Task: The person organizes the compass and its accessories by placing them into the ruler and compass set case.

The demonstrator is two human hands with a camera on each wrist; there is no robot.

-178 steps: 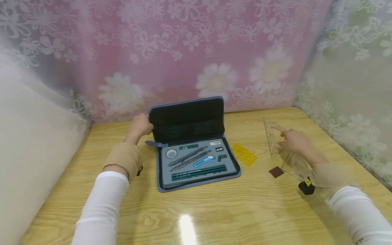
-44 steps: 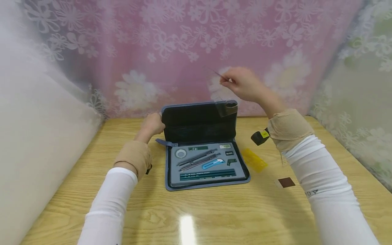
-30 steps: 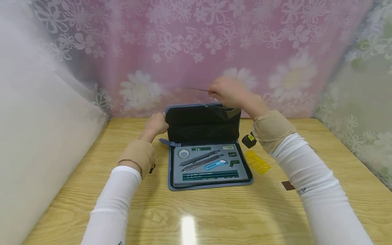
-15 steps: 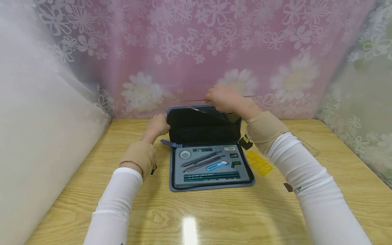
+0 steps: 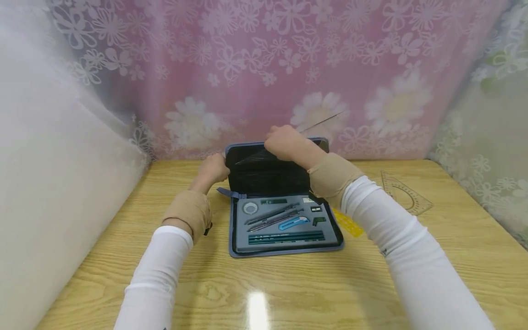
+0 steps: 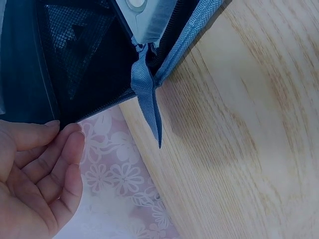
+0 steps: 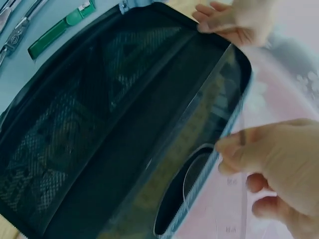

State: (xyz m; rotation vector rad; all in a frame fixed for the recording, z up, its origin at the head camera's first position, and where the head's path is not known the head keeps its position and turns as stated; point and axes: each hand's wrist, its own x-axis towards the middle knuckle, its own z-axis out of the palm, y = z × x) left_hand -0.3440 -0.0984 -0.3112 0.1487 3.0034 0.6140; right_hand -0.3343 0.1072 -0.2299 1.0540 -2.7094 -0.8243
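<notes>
A dark zip case (image 5: 284,251) with blue edging lies open, its lid (image 5: 268,181) raised. My left hand (image 5: 214,168) pinches the lid's left edge between thumb and fingers, as the left wrist view shows near the blue strap (image 6: 144,89). At the lid's upper edge, my right hand (image 7: 279,159) pinches a clear plastic set square (image 7: 174,144) that lies slantwise across the lid's inside. The mesh pocket (image 7: 104,99) is on the lid's inner side. Below, the grey tray holds pencils (image 5: 286,237), compasses (image 5: 274,220), a blue cutter (image 5: 294,223) and a tape ring (image 5: 250,208).
A second clear set square (image 5: 406,195) lies on the table (image 5: 206,284) to the right. Beside the case's right edge is a yellow stencil (image 5: 349,224), partly under my right forearm. A pink floral curtain (image 5: 247,91) hangs behind the table.
From the right side of the table, my right hand has brought the clear set square over to the lid, lowering and turning it lately. My left hand keeps its hold on the lid.
</notes>
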